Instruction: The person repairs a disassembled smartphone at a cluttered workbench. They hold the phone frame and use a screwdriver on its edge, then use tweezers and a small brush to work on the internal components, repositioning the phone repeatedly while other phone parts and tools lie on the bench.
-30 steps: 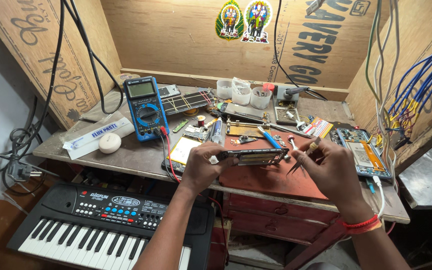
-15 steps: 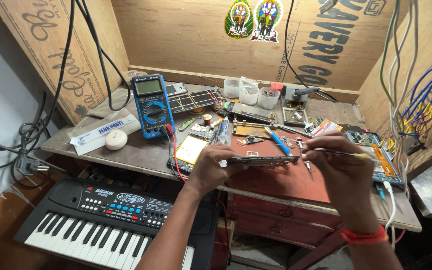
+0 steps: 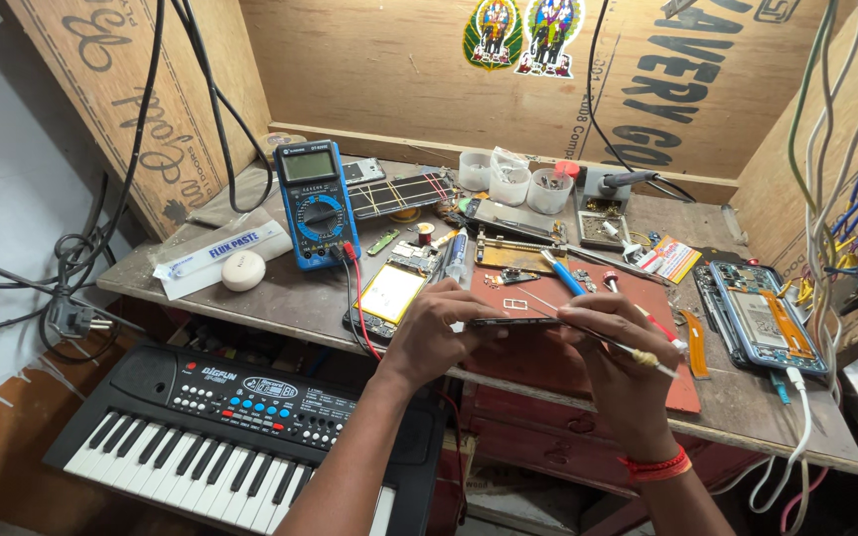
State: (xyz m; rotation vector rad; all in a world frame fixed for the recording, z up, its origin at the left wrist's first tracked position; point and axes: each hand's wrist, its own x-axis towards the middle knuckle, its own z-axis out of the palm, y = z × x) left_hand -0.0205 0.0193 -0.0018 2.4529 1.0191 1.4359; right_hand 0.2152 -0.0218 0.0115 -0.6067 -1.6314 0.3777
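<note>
My left hand (image 3: 436,328) grips the left end of a thin dark phone frame (image 3: 508,321), held edge-on just above the red work mat (image 3: 548,367). My right hand (image 3: 620,359) supports the frame's right end and pinches a slim tool with a pale handle (image 3: 638,352) that points out to the right. A red thread band circles my right wrist. Loose small metal parts (image 3: 516,278) lie on the mat just beyond the frame.
A blue multimeter (image 3: 312,203) with red and black leads stands at the left. An opened phone (image 3: 387,298) lies beside my left hand, another opened phone (image 3: 762,318) at the right. Plastic cups (image 3: 508,181), a soldering stand (image 3: 603,199), hanging wires (image 3: 846,199) and a toy keyboard (image 3: 240,437) surround the bench.
Both hands and the frame have come slightly nearer and lower over the mat's front. The tool in my right hand now points right instead of down at the frame.
</note>
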